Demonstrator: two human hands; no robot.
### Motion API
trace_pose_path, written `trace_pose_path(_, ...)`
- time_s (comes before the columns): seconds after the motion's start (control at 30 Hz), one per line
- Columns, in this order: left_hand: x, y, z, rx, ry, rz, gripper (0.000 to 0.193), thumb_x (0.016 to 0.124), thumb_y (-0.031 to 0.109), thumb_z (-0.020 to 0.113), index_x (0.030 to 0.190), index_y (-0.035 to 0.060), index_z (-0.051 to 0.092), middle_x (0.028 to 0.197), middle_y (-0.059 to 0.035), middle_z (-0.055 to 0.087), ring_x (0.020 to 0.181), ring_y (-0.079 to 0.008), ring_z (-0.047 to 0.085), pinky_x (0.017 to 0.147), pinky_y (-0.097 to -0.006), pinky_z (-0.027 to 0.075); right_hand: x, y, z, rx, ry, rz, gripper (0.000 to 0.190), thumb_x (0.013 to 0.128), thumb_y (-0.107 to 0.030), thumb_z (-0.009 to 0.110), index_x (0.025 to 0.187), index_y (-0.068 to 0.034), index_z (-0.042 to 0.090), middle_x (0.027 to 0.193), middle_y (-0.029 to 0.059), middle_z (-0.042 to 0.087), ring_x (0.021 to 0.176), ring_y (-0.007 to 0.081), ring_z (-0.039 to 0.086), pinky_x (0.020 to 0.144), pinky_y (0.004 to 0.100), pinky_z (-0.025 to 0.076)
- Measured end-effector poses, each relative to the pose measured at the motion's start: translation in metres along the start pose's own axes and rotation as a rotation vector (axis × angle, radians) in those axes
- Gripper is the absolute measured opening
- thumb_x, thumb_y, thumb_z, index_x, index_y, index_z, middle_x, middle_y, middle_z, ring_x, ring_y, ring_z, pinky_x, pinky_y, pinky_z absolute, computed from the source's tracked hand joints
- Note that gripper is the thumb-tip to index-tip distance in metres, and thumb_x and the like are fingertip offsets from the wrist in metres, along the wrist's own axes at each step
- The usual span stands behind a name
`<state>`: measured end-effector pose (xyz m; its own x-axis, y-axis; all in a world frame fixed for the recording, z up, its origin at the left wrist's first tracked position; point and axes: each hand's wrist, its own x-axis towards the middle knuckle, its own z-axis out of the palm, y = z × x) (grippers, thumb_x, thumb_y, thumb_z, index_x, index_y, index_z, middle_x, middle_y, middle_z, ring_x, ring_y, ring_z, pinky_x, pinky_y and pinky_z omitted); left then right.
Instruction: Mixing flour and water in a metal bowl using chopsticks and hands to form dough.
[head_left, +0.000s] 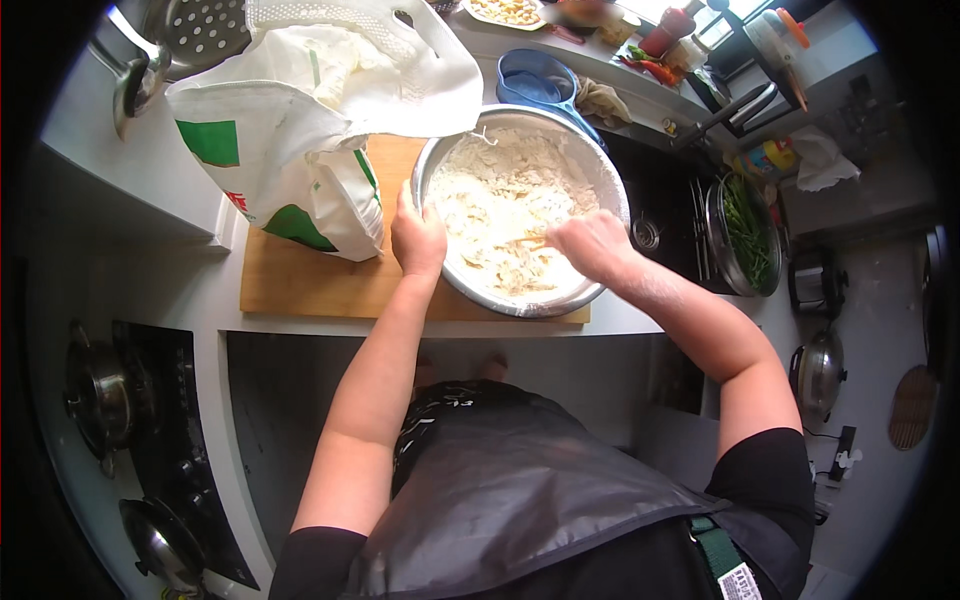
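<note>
A large metal bowl holds flour and shaggy, lumpy dough. It stands over the right part of a wooden board. My left hand grips the bowl's left rim, thumb at the inner side. Above the right side of the bowl, my right hand is closed around thin wooden chopsticks, whose far ends reach into the dough. Flour dusts my right wrist. Left of the bowl, a white woven flour bag with green patches stands open on the board, its top edge overhanging the bowl's rim.
A blue plastic dipper sits behind the bowl. To the right are a dark sink with a faucet and a bowl of green vegetables. Ladles lie at the upper left; lidded pots stand on a cooktop.
</note>
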<state>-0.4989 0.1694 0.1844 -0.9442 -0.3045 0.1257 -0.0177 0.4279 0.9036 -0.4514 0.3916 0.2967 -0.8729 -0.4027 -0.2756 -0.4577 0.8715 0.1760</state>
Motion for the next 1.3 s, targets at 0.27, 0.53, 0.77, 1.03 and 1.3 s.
trace_pose_path(0.27, 0.003, -0.002, -0.002, -0.054, -0.037, 0.008, 0.046, 0.083, 0.011, 0.05, 0.128, 0.0032, 0.048, 0.107, -0.0237, 0.063, 0.096, -0.0383, 0.061, 0.081, -0.0436, 0.048, 0.03, 0.028, -0.007, 0.087, 0.065, 0.328, 0.02, 0.083, -0.025, 0.06, 0.089, -0.01, 0.072, 0.088, 0.0141, 0.069, 0.083, 0.0293, 0.068, 0.074, 0.0389, 0.052)
trace_pose_path(0.53, -0.002, 0.003, -0.006, -0.009, -0.005, -0.024, 0.046, 0.083, 0.01, 0.05, 0.129, 0.0036, 0.047, 0.101, -0.0234, 0.064, 0.091, -0.0388, 0.062, 0.078, -0.0445, 0.049, -0.011, 0.055, -0.033, -0.04, 0.023, 0.507, 0.018, 0.082, -0.024, 0.063, 0.084, -0.008, 0.071, 0.082, 0.0125, 0.069, 0.078, 0.0279, 0.069, 0.067, 0.0389, 0.054)
trace_pose_path(0.77, 0.001, -0.002, -0.003, -0.022, -0.011, 0.029, 0.044, 0.083, 0.009, 0.051, 0.127, 0.0006, 0.048, 0.098, -0.0246, 0.064, 0.089, -0.0388, 0.063, 0.076, -0.0443, 0.049, 0.053, 0.062, 0.005, -0.235, 0.22, 0.309, 0.009, 0.072, -0.01, 0.064, 0.075, -0.009, 0.071, 0.074, 0.011, 0.069, 0.069, 0.0231, 0.07, 0.056, 0.0351, 0.055)
trace_pose_path(1.03, 0.0, -0.001, -0.001, 0.014, 0.009, -0.001, 0.045, 0.084, 0.01, 0.053, 0.127, 0.0011, 0.047, 0.101, -0.0241, 0.064, 0.091, -0.0385, 0.063, 0.079, -0.044, 0.049, 0.029, 0.005, 0.01, -0.102, 0.185, 0.009, 0.009, 0.068, -0.006, 0.061, 0.071, -0.003, 0.069, 0.069, 0.0146, 0.066, 0.064, 0.0257, 0.068, 0.055, 0.0349, 0.055)
trace_pose_path(1.3, -0.001, -0.003, -0.003, -0.008, 0.017, 0.032, 0.045, 0.085, 0.009, 0.053, 0.129, 0.0016, 0.046, 0.105, -0.023, 0.063, 0.094, -0.0379, 0.062, 0.08, -0.0435, 0.048, -0.06, 0.031, -0.032, -0.111, 0.082, 0.217, 0.012, 0.084, -0.018, 0.058, 0.079, -0.009, 0.063, 0.074, 0.0072, 0.064, 0.068, 0.0242, 0.067, 0.057, 0.0365, 0.054)
